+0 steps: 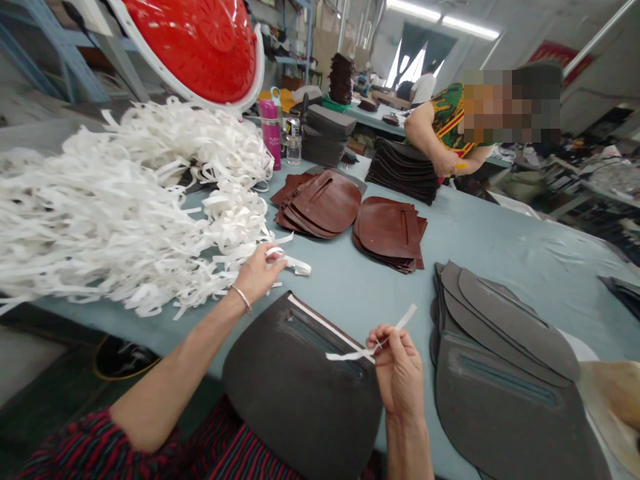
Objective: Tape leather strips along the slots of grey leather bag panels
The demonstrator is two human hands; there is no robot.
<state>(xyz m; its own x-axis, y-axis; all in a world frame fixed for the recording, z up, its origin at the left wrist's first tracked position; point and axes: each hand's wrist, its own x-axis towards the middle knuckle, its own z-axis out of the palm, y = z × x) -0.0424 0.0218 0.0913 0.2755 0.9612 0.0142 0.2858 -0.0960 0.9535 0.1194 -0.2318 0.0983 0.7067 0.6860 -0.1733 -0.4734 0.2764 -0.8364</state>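
Note:
My right hand (397,363) pinches a curled white strip (345,357) between thumb and fingers, over the right end of a dark grey panel. That panel (300,393), rounded at its near side and slotted near its far edge, lies in front of me, partly over my lap. Along its straight far edge runs a narrow white band (320,322). Beyond the panel's far left corner, my left hand (261,272) is closed on another white strip (300,267), which pokes out to the right of the fingers near the tabletop.
A large heap of white strips (100,213) covers the table's left. Brown leather panels (325,203) lie ahead and grey panels (500,393) at right. A pink bottle (271,133) and a red-and-white round object (200,47) stand behind. Another person (443,127) leans over a dark stack (403,170).

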